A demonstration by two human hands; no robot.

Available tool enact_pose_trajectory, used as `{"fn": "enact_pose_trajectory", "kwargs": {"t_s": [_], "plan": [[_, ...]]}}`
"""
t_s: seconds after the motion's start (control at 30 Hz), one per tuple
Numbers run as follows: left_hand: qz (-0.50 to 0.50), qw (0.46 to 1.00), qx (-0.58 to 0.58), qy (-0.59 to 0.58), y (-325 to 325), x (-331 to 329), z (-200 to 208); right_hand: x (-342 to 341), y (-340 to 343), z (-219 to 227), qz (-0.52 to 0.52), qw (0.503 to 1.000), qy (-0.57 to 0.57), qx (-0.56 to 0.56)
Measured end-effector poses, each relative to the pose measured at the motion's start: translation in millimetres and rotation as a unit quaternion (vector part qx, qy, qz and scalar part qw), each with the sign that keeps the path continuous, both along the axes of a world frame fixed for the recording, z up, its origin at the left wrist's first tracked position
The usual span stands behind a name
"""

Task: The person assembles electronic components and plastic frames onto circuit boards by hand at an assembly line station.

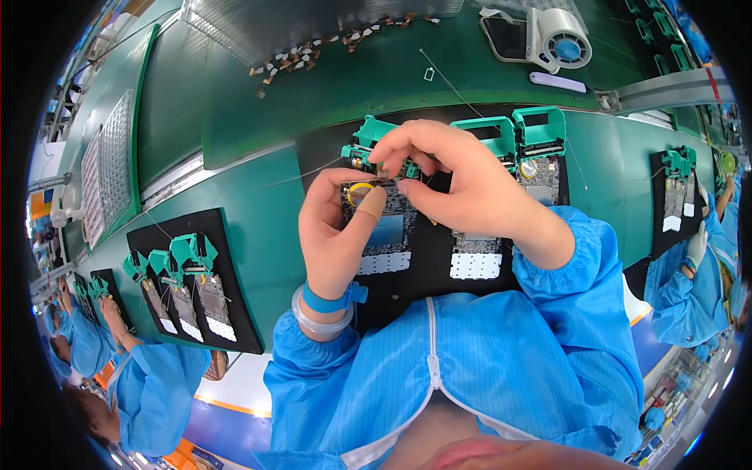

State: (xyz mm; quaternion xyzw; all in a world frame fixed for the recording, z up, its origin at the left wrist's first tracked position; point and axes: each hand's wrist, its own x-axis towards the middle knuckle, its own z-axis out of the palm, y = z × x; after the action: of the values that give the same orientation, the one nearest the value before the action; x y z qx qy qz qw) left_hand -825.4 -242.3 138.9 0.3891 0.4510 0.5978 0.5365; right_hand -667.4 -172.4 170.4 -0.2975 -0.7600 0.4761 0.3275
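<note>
Straight ahead on a black mat [376,294] lies a circuit board [386,230] with a white dotted lower end and a round yellow-rimmed part. My left hand [335,227] grips the board's left side, thumb over its face beside the round part, index finger at its top. A green plastic frame [368,131] adjoins the board's upper end. Over that joint is my right hand [462,176], its thumb and fingertips closed together; whatever they pinch is too small or hidden. To the right, two more boards with green frames [540,133] lie partly behind my right hand.
Another mat [243,290] with several boards lies left, and one [666,211] lies right. Beyond the rail are small scattered pieces [294,59], a white fan [564,48], a phone [505,39] and a pale purple bar [557,81]. People in blue work at both sides.
</note>
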Motion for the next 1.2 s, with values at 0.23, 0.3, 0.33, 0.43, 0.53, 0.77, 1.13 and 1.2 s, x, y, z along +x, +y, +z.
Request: {"fn": "enact_pose_trajectory", "kwargs": {"t_s": [0.23, 0.3, 0.33, 0.43, 0.53, 0.77, 1.13, 1.2], "plan": [[0.048, 0.997, 0.023, 0.058, -4.6, 7.3, -5.3, -4.3, -8.7, -2.5, -0.02, 0.999, -0.003, -0.048], [0.053, 0.996, 0.033, 0.063, -3.9, 8.4, -5.0, -3.2, -8.2, -1.4, -0.021, 0.999, -0.008, -0.041], [0.044, 0.997, 0.027, 0.061, -2.9, 7.7, -4.6, -2.1, -7.6, -0.7, -0.021, 0.999, -0.013, -0.034], [0.035, 0.998, 0.017, 0.057, -2.3, 5.9, -4.8, 4.9, 0.8, -0.9, -0.004, 1.0, -0.014, -0.024], [0.031, 0.998, -0.018, 0.05, 2.3, 1.0, -5.2, 22.1, 10.7, 16.2, -0.03, 0.998, -0.028, -0.052], [0.001, 0.981, -0.153, 0.123, -1.2, -1.7, 7.0, 66.3, 25.3, 18.6, -0.025, 0.991, -0.073, -0.11], [-0.056, 0.839, 0.039, 0.54, -16.2, 98.4, 14.3, 77.2, 22.1, 22.9, -0.005, 0.99, 0.001, -0.143], [-0.014, 0.785, 0.0, 0.619, -10.2, 110.9, 2.0, 79.1, 20.0, 22.5, -0.04, 0.994, -0.002, -0.101]]}}
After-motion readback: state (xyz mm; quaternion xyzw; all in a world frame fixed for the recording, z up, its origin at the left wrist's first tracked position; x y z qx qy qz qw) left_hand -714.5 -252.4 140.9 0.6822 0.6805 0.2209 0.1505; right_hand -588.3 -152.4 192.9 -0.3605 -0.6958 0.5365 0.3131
